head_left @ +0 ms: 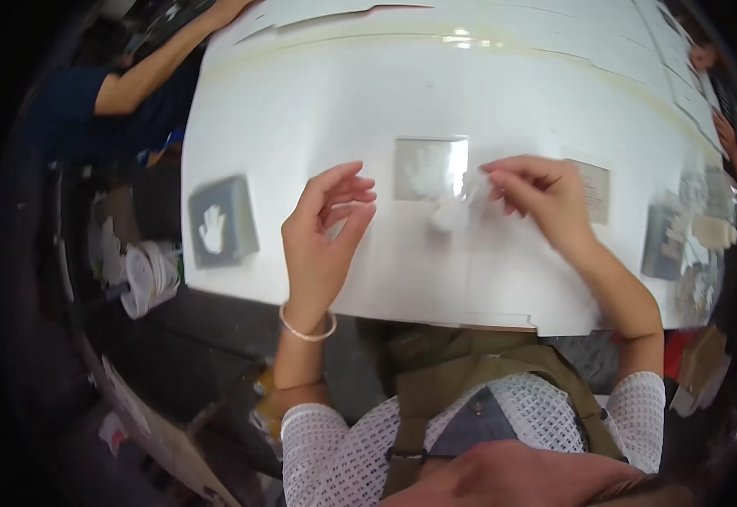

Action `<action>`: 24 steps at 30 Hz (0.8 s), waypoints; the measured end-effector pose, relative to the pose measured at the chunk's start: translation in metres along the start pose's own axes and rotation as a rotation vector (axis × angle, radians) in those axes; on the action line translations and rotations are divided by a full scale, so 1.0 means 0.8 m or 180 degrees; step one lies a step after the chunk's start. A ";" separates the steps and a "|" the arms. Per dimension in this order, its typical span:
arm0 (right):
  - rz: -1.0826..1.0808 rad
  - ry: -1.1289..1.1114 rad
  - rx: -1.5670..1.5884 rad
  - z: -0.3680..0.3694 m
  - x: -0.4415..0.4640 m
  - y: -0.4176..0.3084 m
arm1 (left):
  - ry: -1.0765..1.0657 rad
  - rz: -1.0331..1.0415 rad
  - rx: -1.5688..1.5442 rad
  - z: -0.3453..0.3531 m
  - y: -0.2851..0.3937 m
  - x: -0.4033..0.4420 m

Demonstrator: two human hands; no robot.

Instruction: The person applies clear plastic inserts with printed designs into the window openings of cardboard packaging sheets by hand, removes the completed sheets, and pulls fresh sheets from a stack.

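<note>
My left hand [326, 228] is raised over the white table [318, 101], fingers curved and apart from the thumb, with nothing between them. My right hand [542, 198] pinches a thin, whitish see-through piece [473, 184] between thumb and fingertips. Below and between the hands lies a clear rectangular sheet [411, 169] with a pale hand-like shape on it. A small blurred white piece [446, 217] is by its lower edge; whether it hangs or lies there is unclear. Right of the sheet, partly behind my right hand, is a beige card [597, 193].
A grey block [237, 215] with a white hand shape is at the table's left. On the right stand a dark stack [660, 242], a nozzle bottle [713, 231] and clear bags [700, 283]. Another person's arm [153, 68] rests at the upper left; others are at the far right.
</note>
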State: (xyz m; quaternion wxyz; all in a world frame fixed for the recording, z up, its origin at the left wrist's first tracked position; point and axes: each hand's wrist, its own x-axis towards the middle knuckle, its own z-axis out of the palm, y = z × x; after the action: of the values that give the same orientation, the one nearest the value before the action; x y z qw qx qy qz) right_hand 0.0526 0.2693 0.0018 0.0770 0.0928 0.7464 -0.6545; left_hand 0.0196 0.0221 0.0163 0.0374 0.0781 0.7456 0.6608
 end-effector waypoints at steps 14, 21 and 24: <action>0.0111 0.0519 0.0056 0.026 0.057 0.037 | -0.1275 0.0784 0.1489 -0.056 -0.056 0.001; 0.0154 0.0547 -0.0035 0.031 0.056 0.031 | -0.1528 0.1040 0.1587 -0.054 -0.065 0.006; 0.0178 0.0545 -0.0053 0.032 0.056 0.034 | -0.1507 0.1187 0.1725 -0.052 -0.066 0.006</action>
State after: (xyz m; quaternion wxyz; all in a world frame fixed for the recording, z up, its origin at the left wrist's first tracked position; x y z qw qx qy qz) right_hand 0.0154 0.2492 -0.0380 0.0319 0.1685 0.7527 -0.6356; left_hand 0.0044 -0.0236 -0.0308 0.0656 0.3690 0.8366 0.3996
